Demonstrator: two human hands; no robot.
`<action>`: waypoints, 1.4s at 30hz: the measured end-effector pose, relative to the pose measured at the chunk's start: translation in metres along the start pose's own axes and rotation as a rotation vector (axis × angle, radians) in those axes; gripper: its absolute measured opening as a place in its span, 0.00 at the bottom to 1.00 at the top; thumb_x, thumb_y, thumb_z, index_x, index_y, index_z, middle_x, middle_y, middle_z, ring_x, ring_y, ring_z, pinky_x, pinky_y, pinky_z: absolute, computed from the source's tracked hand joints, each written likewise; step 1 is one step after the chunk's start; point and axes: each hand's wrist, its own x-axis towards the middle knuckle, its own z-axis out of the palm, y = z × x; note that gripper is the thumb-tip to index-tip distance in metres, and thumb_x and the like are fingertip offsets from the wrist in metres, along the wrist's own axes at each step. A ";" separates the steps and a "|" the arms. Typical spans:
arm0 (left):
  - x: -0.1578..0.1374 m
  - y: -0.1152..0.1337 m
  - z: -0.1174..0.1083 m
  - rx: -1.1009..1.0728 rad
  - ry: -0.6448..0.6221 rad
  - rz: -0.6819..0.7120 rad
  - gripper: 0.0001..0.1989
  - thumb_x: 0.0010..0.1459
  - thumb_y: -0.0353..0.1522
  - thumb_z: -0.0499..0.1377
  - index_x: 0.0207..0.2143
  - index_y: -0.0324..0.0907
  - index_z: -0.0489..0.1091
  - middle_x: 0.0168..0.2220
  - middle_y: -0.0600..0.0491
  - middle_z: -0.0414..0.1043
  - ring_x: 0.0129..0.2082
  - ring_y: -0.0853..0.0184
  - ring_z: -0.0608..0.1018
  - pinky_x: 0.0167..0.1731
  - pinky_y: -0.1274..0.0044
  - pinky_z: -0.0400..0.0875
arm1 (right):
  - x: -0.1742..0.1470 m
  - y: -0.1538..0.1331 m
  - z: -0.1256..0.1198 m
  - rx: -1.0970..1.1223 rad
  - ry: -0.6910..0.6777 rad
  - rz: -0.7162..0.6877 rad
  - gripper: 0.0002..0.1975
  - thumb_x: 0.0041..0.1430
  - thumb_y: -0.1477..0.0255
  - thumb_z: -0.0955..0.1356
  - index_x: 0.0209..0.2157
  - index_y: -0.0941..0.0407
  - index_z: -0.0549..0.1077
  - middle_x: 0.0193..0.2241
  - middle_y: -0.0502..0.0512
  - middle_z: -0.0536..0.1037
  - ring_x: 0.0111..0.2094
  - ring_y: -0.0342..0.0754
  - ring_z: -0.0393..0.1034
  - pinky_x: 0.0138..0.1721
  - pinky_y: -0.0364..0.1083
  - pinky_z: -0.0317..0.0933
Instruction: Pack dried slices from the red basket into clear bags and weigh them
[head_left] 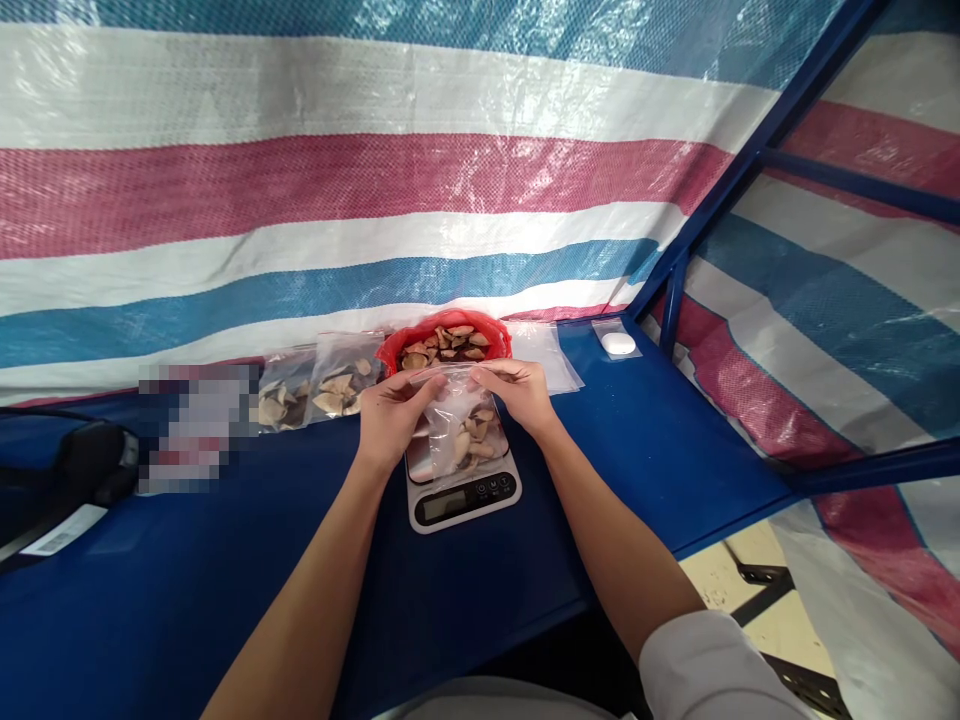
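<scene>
Tabletop (637,440): bag (466,428) between left grip (388,410) and right grip (526,392).

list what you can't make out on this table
All in the head view:
Scale display: too small and dim to read
Red bag: lower front behind left hand, right hand and clear bag
Black device: cut off by left edge
Item at left: pixelated over

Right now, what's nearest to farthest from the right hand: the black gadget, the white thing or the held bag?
1. Clear bag, pinched in the right hand.
2. White thing, off to its right.
3. Black gadget, far left in the head view.
</scene>
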 end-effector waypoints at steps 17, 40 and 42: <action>0.000 0.002 0.000 0.018 0.022 -0.020 0.15 0.46 0.42 0.72 0.29 0.40 0.83 0.25 0.52 0.80 0.23 0.67 0.76 0.25 0.77 0.73 | 0.000 -0.006 -0.001 0.057 -0.021 0.037 0.13 0.54 0.58 0.76 0.34 0.52 0.85 0.29 0.51 0.85 0.31 0.48 0.78 0.33 0.46 0.73; -0.004 0.007 0.006 0.066 -0.030 0.083 0.12 0.51 0.40 0.69 0.33 0.41 0.84 0.31 0.50 0.83 0.32 0.61 0.82 0.38 0.73 0.78 | -0.003 -0.006 0.001 -0.043 -0.014 -0.049 0.11 0.56 0.59 0.75 0.34 0.52 0.85 0.33 0.51 0.86 0.37 0.51 0.81 0.43 0.50 0.75; -0.003 0.005 0.006 0.055 -0.025 0.091 0.12 0.51 0.40 0.69 0.34 0.41 0.84 0.32 0.50 0.84 0.33 0.61 0.82 0.39 0.72 0.79 | -0.004 -0.006 0.001 -0.062 -0.032 -0.055 0.12 0.56 0.59 0.75 0.34 0.52 0.85 0.33 0.51 0.86 0.38 0.52 0.81 0.43 0.50 0.75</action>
